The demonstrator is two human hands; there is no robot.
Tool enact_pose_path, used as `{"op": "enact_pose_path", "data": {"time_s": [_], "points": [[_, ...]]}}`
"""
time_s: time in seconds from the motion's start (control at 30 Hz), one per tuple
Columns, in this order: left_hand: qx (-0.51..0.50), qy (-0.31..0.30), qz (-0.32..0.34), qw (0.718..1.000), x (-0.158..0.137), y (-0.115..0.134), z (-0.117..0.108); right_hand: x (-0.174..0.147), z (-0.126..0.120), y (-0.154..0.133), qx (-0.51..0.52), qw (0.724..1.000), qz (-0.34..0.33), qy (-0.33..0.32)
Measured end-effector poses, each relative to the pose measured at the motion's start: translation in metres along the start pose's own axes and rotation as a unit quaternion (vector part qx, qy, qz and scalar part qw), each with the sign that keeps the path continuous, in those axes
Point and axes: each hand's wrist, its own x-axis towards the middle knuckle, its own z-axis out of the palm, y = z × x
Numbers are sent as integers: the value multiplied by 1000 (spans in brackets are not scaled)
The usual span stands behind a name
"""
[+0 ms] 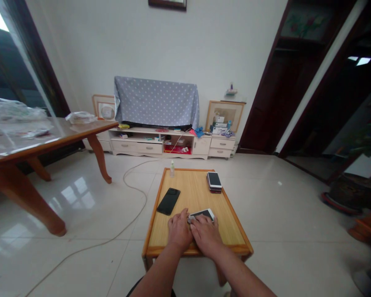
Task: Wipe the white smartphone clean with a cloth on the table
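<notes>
A white-framed smartphone [207, 213] with a dark screen lies on the low wooden table [193, 190], close to its near edge. My right hand [206, 236] rests over the phone's near part, fingers bent and pressed on a small greyish scrap [191, 219], possibly cloth. At the phone's left end is my left hand [179, 231], palm down, its fingers loosely extended on the tabletop and the index finger near the phone's corner. Whether it touches the phone is hard to see. A black smartphone [168, 201] lies farther left.
Several stacked phones [214, 181] lie at the table's right edge. A small clear bottle [172, 169] stands at the far left corner. A cable [144, 194] runs across the floor. Left is a larger table [80, 131] with plastic bags; a white cabinet [132, 147] lines the wall.
</notes>
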Motion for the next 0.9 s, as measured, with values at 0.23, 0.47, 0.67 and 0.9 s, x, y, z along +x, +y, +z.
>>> {"op": "enact_pose_path", "data": {"time_s": [0.23,0.47,0.67,0.9], "points": [[9,-1,3,1000,-1,2,0,-1,7,38,-52,988,141,-18],[15,7,1,1000,-2,3,0,-6,15,13,-10,998,40,-37],[26,14,16,999,-2,3,1,5,4,30,-15,994,111,-1],[25,8,-1,1000,0,6,2,4,6,5,23,999,11,-31]]}}
